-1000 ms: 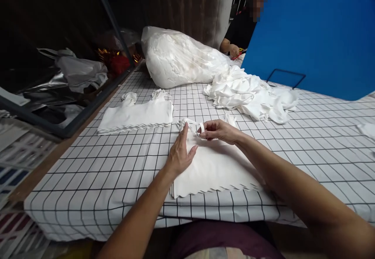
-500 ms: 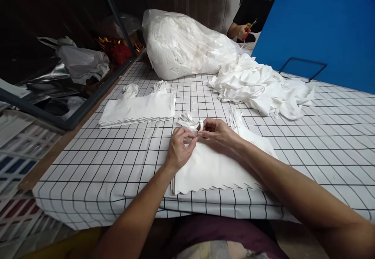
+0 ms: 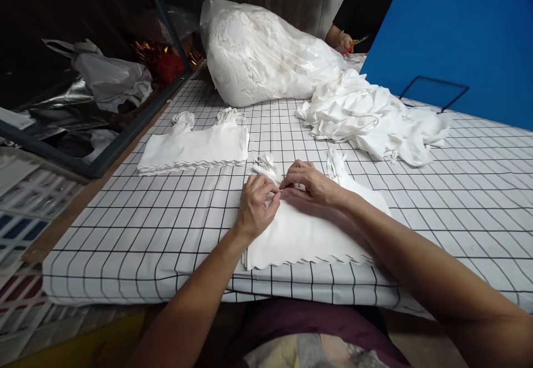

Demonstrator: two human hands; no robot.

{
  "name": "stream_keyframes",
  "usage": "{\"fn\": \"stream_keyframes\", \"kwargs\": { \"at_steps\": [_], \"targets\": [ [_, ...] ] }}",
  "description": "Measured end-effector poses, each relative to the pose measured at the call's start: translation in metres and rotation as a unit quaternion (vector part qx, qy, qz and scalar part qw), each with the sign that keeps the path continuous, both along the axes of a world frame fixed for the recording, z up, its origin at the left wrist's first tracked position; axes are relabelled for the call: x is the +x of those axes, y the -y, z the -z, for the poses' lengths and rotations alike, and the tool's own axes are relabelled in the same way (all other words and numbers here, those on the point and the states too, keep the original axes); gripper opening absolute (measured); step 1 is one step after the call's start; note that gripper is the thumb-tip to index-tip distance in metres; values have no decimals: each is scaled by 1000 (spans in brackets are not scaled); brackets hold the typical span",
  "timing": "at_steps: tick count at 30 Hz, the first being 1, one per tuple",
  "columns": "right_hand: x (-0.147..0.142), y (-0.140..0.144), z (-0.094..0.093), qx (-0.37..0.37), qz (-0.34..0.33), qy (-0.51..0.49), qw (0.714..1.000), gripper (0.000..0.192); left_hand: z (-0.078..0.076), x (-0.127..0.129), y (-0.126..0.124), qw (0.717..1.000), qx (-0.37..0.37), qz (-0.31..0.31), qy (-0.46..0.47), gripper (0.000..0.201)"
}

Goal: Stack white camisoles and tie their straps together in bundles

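A stack of white strappy tops (image 3: 308,237), perhaps camisoles, lies in front of me with its wavy hems towards the near edge. Bunched white straps (image 3: 266,164) stick up at its far left corner, and more straps (image 3: 336,161) stand at the far right. My left hand (image 3: 256,204) is closed in a pinch at the base of the left straps. Fingertip to fingertip with it, my right hand (image 3: 312,184) pinches the same strap area. The bit of strap between the fingers is mostly hidden. My right forearm passes over the stack.
Another stack of white tops (image 3: 194,149) lies at the left on the checked tablecloth (image 3: 175,218). Behind are a large plastic bag (image 3: 266,51) of white cloth and a loose white heap (image 3: 370,115). A blue board (image 3: 458,40) stands right; another person's hand (image 3: 342,41) holds scissors.
My right hand has drawn closer to my left fingertips, and the strap loop that stood between them no longer shows. The camera view has shifted slightly.
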State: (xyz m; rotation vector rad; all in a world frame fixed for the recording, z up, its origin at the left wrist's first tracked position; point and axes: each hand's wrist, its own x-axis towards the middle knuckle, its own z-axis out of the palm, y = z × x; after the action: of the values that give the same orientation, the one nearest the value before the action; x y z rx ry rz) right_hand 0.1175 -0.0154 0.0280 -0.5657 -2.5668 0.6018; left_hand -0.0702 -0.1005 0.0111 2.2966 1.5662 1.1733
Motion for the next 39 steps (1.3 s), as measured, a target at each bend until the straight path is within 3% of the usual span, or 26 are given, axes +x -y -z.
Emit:
{"fn": "stream_keyframes", "kwargs": {
  "at_steps": [6,8,12,18,31,39],
  "targets": [
    [5,0,-9,-31,-16,2,999,20,5,4,0,998,-51,23,-10,7],
    [9,0,-7,-74,-16,-10,997,18,7,5,0,997,-69,31,-27,17],
    [15,1,0,-182,-7,13,983,21,8,7,-1,993,-114,30,-27,18],
    [16,2,3,-237,-3,12,972,24,4,9,-1,987,-156,24,9,11],
    [15,6,3,-249,-9,-2,969,23,1,12,-2,981,-192,9,24,11],
    [14,5,5,-200,-25,-1,979,19,0,13,-3,979,-201,7,28,21]
  ]
}}
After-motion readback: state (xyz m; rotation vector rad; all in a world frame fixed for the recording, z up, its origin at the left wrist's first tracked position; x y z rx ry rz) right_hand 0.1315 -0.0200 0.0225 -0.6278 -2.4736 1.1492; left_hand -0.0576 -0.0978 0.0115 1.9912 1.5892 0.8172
